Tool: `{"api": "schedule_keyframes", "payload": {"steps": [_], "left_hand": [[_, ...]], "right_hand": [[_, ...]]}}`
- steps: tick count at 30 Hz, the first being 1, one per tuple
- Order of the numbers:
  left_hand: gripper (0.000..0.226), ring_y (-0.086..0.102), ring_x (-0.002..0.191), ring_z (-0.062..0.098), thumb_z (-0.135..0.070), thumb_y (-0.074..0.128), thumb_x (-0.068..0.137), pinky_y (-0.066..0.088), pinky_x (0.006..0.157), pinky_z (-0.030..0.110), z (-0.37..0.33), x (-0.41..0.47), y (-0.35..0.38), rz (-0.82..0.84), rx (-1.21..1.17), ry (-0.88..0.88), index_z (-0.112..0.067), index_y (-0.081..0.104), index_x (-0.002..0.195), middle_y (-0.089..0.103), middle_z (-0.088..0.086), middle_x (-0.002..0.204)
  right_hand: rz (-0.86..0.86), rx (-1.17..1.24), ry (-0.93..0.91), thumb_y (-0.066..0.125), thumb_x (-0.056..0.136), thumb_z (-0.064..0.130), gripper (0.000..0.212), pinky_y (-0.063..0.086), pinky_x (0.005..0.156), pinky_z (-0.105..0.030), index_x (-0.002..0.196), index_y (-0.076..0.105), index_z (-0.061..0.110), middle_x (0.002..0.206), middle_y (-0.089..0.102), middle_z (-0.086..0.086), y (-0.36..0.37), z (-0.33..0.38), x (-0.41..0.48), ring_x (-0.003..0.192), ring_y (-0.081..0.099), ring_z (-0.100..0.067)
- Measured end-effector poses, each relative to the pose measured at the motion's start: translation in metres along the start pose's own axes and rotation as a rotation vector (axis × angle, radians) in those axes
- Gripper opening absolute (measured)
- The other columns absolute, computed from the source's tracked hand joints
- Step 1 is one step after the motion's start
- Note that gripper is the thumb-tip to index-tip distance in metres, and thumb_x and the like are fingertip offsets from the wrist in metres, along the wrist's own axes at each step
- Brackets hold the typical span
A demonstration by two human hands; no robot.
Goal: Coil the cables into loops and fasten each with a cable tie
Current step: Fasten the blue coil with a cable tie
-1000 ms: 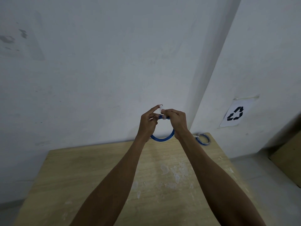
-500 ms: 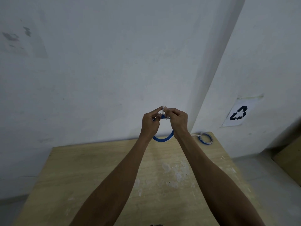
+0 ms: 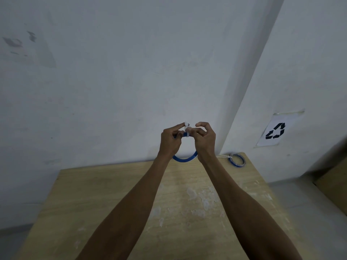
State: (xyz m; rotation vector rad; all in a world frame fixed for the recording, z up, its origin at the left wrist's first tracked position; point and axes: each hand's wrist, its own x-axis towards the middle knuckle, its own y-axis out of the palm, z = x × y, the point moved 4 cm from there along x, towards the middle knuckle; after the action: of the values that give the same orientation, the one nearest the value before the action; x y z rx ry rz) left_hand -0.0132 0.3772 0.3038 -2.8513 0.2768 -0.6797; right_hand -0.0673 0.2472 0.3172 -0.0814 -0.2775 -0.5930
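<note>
Item: your left hand (image 3: 170,141). It was raised above the far edge of the table (image 3: 112,194) with the forearm stretched forward. The index finger was extended to touch the top of the cable tie (image 3: 186,130). The other fingers were curled round the upper arc of the blue cable coil (image 3: 185,159), gripping it.

Item: your right hand (image 3: 205,140). It was level with the left and close beside it, with the forearm likewise stretched out. The fingers were bent, the index arched above. The lower fingertips pinched the cable tie where it wrapped the coil.

Item: blue cable coil. It was held in the air between both hands, standing roughly upright. Its lower arc hung below the wrists, in front of the wall, and it did not rest on the table.

Item: cable tie. It was white and looped over the top of the coil, between your fingertips. How tight it was could not be told.

Item: second blue coil (image 3: 237,160). It lay flat at the table's far right corner, with a white tie on it.

Item: recycling sign (image 3: 275,131). It was on the right-hand wall.
</note>
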Motion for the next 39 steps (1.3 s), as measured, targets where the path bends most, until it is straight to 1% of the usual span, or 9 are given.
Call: {"api": "schedule_keyframes", "payload": {"steps": [3, 8, 11, 16, 21, 25, 30, 33, 39], "left_hand": [[0.037, 0.076, 0.089, 0.023, -0.003, 0.063, 0.099, 0.059, 0.076, 0.029, 0.005, -0.003, 0.004, 0.017, 0.035, -0.013, -0.015, 0.068, 0.133, 0.079, 0.007, 0.108], [0.033, 0.076, 0.098, 0.022, -0.007, 0.065, 0.098, 0.061, 0.088, 0.032, 0.007, 0.005, -0.002, -0.002, 0.023, -0.068, -0.017, 0.072, 0.128, 0.077, 0.005, 0.117], [0.032, 0.076, 0.094, 0.023, -0.002, 0.064, 0.097, 0.060, 0.086, 0.031, 0.006, 0.007, -0.003, 0.022, 0.053, -0.081, -0.014, 0.074, 0.125, 0.077, 0.006, 0.116], [0.027, 0.067, 0.070, 0.007, 0.002, 0.062, 0.097, 0.049, 0.066, 0.007, 0.001, 0.007, -0.002, 0.055, 0.125, -0.036, -0.009, 0.078, 0.115, 0.079, 0.011, 0.108], [0.028, 0.071, 0.077, 0.019, 0.002, 0.062, 0.096, 0.048, 0.064, 0.005, -0.002, 0.011, -0.002, 0.082, 0.141, -0.079, -0.008, 0.077, 0.118, 0.078, 0.012, 0.109], [0.031, 0.066, 0.063, 0.012, 0.003, 0.062, 0.096, 0.045, 0.060, 0.006, -0.005, 0.007, 0.000, 0.110, 0.123, -0.088, -0.009, 0.075, 0.121, 0.079, 0.014, 0.100], [0.032, 0.064, 0.057, -0.003, 0.000, 0.063, 0.097, 0.048, 0.067, 0.014, -0.009, 0.004, 0.000, 0.128, 0.056, -0.072, -0.011, 0.072, 0.126, 0.079, 0.012, 0.096], [0.029, 0.067, 0.065, -0.006, 0.000, 0.062, 0.098, 0.055, 0.078, 0.021, -0.010, 0.006, -0.002, 0.135, 0.062, -0.043, -0.007, 0.073, 0.123, 0.079, 0.014, 0.099], [0.028, 0.065, 0.062, -0.004, 0.001, 0.062, 0.097, 0.050, 0.072, 0.016, -0.009, 0.002, 0.000, 0.131, 0.041, -0.049, -0.007, 0.074, 0.122, 0.080, 0.013, 0.096]], "right_hand": [[-0.027, -0.022, -0.020, 0.078, 0.088, 0.019, 0.024, 0.058, 0.088, -0.035, 0.103, 0.068, 0.002, 0.078, 0.073, 0.019, 0.001, -0.004, 0.000, 0.078, 0.073, -0.004], [-0.015, -0.102, -0.032, 0.075, 0.084, 0.047, 0.016, 0.057, 0.089, -0.034, 0.097, 0.077, 0.038, 0.106, 0.074, 0.008, 0.004, -0.009, 0.002, 0.099, 0.068, -0.013], [0.017, -0.085, 0.030, 0.072, 0.091, 0.035, 0.017, 0.054, 0.093, -0.034, 0.106, 0.079, 0.028, 0.112, 0.072, 0.006, 0.001, -0.009, 0.010, 0.107, 0.065, -0.014], [0.098, -0.229, -0.083, 0.074, 0.092, 0.025, 0.012, 0.051, 0.090, -0.030, 0.102, 0.081, 0.021, 0.101, 0.071, 0.014, -0.007, 0.002, 0.019, 0.102, 0.063, -0.011], [0.189, -0.172, -0.121, 0.072, 0.094, 0.021, 0.012, 0.049, 0.088, -0.013, 0.099, 0.082, 0.016, 0.101, 0.071, 0.015, -0.010, 0.009, 0.023, 0.103, 0.062, -0.002], [0.219, -0.262, -0.178, 0.075, 0.092, 0.023, 0.008, 0.046, 0.087, -0.011, 0.096, 0.080, 0.019, 0.100, 0.072, 0.013, -0.011, 0.014, 0.028, 0.103, 0.062, -0.001], [0.267, -0.394, -0.169, 0.056, 0.104, 0.016, 0.022, 0.043, 0.079, -0.001, 0.108, 0.073, 0.002, 0.102, 0.068, 0.000, -0.008, 0.018, 0.035, 0.094, 0.060, -0.012], [0.310, -0.442, -0.160, 0.052, 0.106, 0.015, 0.024, 0.043, 0.076, -0.001, 0.109, 0.071, 0.000, 0.100, 0.067, 0.000, -0.005, 0.020, 0.036, 0.088, 0.060, -0.008], [0.295, -0.378, -0.041, 0.050, 0.106, 0.015, 0.026, 0.046, 0.069, -0.006, 0.107, 0.069, -0.003, 0.095, 0.065, -0.005, 0.000, 0.027, 0.044, 0.081, 0.056, -0.009]]}}
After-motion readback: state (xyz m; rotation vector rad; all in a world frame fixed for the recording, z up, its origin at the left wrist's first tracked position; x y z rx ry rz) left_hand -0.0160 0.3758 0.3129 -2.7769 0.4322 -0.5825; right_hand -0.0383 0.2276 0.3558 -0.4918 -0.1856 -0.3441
